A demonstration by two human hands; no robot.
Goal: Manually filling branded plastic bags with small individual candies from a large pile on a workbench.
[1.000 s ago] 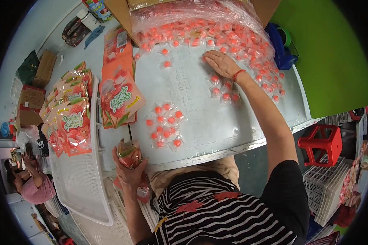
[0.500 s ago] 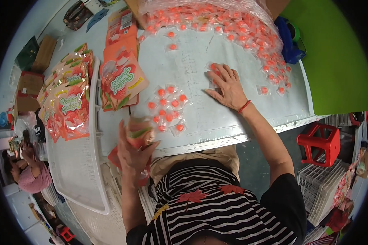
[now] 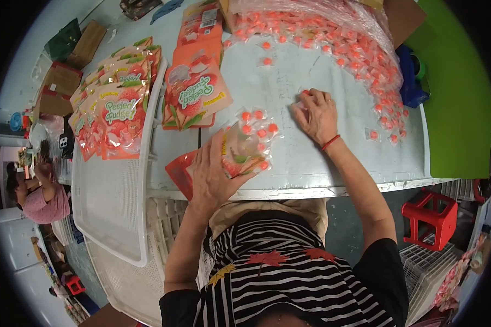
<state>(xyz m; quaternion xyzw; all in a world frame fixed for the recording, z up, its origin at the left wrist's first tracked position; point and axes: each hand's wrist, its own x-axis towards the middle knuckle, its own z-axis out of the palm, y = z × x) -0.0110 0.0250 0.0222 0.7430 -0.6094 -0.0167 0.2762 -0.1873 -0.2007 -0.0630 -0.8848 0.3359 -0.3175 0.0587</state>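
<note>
My left hand [image 3: 208, 173] grips a pink pouch [image 3: 242, 152], thumb at the near side and fingers over the face. The pouch lies slanted over the table's front edge and covers part of a cluster of red candies in clear wrappers [image 3: 259, 115]. Farther right, my right hand [image 3: 317, 119] is closed with its fingers curled down on the tabletop. A bit of a red wrapped candy [image 3: 306, 92] shows at its fingertips; how many are under it is hidden. Left of the cluster lies a stack of flat pouches [image 3: 195, 90].
A large heap of wrapped candies [image 3: 333, 41] spills from a plastic-lined box at the back. At left, a white tray [image 3: 109, 191] holds several plump pouches [image 3: 117, 111]. A blue tape dispenser [image 3: 413, 82] stands at right. Another person [image 3: 46, 199] sits far left; a red stool [image 3: 431, 218] stands right.
My left hand has brought the pouch up and right from the table's front edge onto the candy cluster. My right hand's fingers have drawn together over the candies. The view has shifted slightly.
</note>
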